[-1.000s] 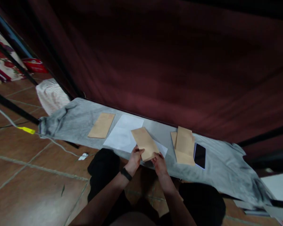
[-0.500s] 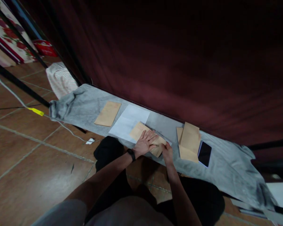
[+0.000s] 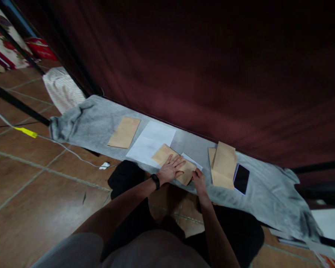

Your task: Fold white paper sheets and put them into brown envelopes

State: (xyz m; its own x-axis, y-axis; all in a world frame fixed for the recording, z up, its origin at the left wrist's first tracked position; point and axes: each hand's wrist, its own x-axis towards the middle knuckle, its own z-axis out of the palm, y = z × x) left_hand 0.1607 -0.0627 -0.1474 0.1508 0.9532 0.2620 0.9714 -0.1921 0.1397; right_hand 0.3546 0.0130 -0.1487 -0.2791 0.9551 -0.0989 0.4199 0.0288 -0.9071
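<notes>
A brown paper envelope [image 3: 188,172] lies slanted on the narrow, cloth-covered surface, partly over a white sheet of paper [image 3: 152,140]. My left hand [image 3: 171,169] is spread flat on top of it, fingers apart, with a dark band on the wrist. At the envelope's right end, my right hand [image 3: 198,178] pinches its edge between thumb and fingers. A small white paper [image 3: 192,161] shows from behind the envelope, just above my hands.
Another brown envelope [image 3: 124,132] lies to the left. Several overlapping brown envelopes [image 3: 225,165] lie at right, beside a dark-screened phone [image 3: 241,178]. Grey cloth [image 3: 270,190] covers the surface, and a dark red curtain [image 3: 184,74] hangs behind. A white cable [image 3: 72,149] crosses at left.
The envelope's right end was bent up and now lies flatter, with more of the small white paper showing behind it. My left hand stays pressed on it. The whole view has shifted slightly.
</notes>
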